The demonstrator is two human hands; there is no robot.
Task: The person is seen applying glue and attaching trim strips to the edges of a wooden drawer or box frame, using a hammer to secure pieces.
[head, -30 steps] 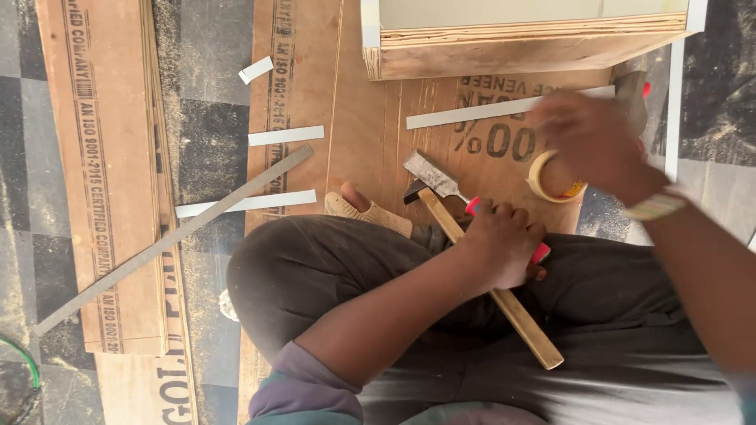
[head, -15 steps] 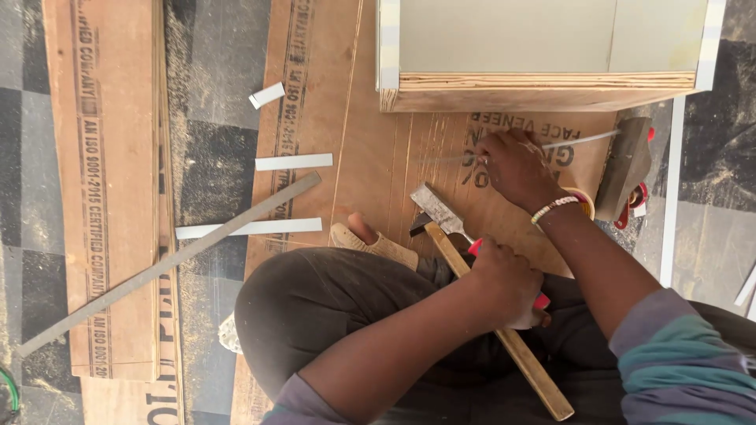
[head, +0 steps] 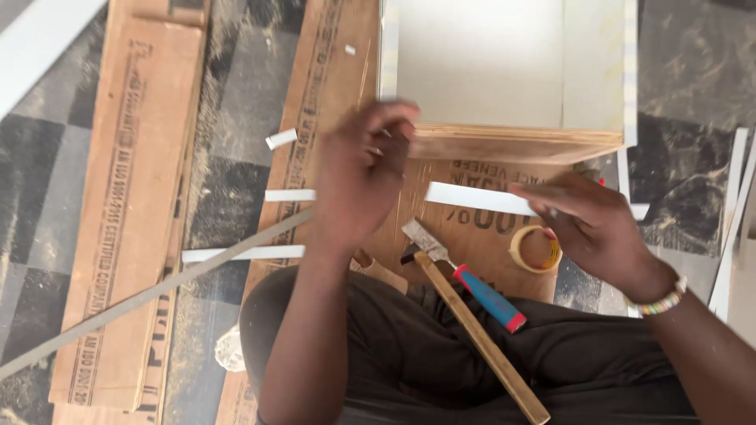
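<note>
Going from the left, we see a long flat brown board (head: 126, 205) with printed lettering lying on the dusty grey and black checked floor (head: 39, 173), and a thin grey metal rod (head: 150, 295) slanting across it. Short white laminate strips (head: 240, 253) lie beside it on a second brown sheet (head: 323, 86). Our left hand (head: 358, 177) hovers raised over that sheet, its fingers curled loosely toward the near corner of the box; motion blur hides whether they pinch anything, so we cannot tell. The open plywood box (head: 512, 145) stands at the top, with a raw layered wooden edge, pale smooth inner faces and white edging; nothing shows inside it. Below, across our dark trousers, lie a wooden-handled hammer (head: 472, 334) and a flat metal scraper (head: 465, 275) with a blue and red grip. Our right hand (head: 591, 228), with a beaded bracelet on the wrist, holds one end of a long white edge-band strip (head: 476, 198), which lies level just in front of the box. A yellowish tape roll (head: 535, 249) sits on the sheet just under that hand.
</note>
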